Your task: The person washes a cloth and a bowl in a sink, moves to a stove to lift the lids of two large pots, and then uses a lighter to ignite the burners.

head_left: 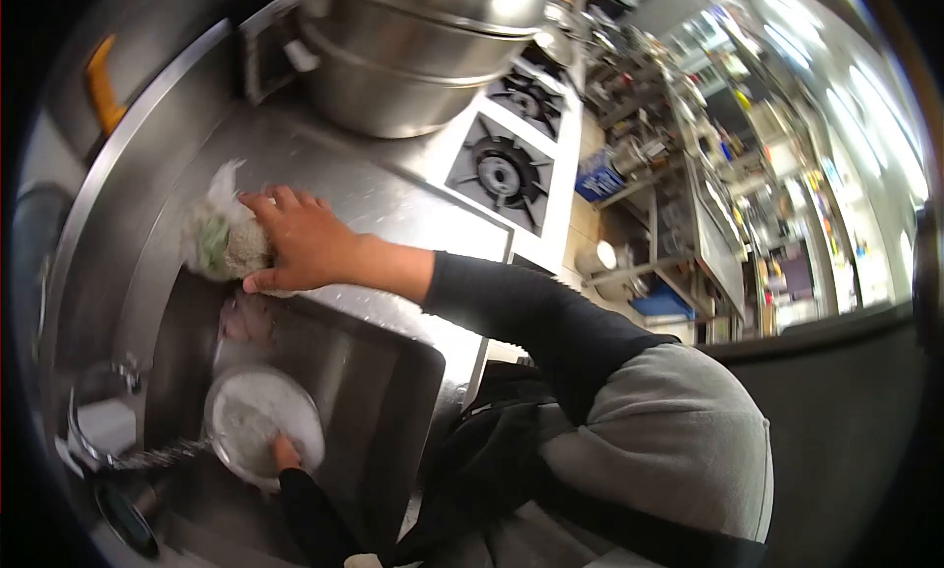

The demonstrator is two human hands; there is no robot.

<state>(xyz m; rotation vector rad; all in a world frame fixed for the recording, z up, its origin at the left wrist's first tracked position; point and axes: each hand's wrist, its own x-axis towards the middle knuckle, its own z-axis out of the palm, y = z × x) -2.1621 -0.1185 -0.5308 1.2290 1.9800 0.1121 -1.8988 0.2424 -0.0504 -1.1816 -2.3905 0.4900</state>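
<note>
My right hand [310, 241] is curved over a beige scrubbing pad [248, 245], thumb on one side and fingers on the other, at the sink's edge. Against the pad lies a crumpled whitish-green bundle [209, 236], perhaps cloth or plastic. Lower down, my left hand [285, 455] grips the near rim of a round whitish bowl [248, 411] inside the sink [383, 371]; its other fingers are hidden. Water runs from the faucet [79, 430] toward the bowl, which has cloudy liquid or suds in it.
A large stacked metal pot [393, 66] stands on the steel counter [364, 189] beyond my right hand. Gas burners [501, 175] adjoin the counter. An orange handle [101, 86] is at the upper left. Metal shelving [718, 234] and a white bucket [595, 258] stand farther off.
</note>
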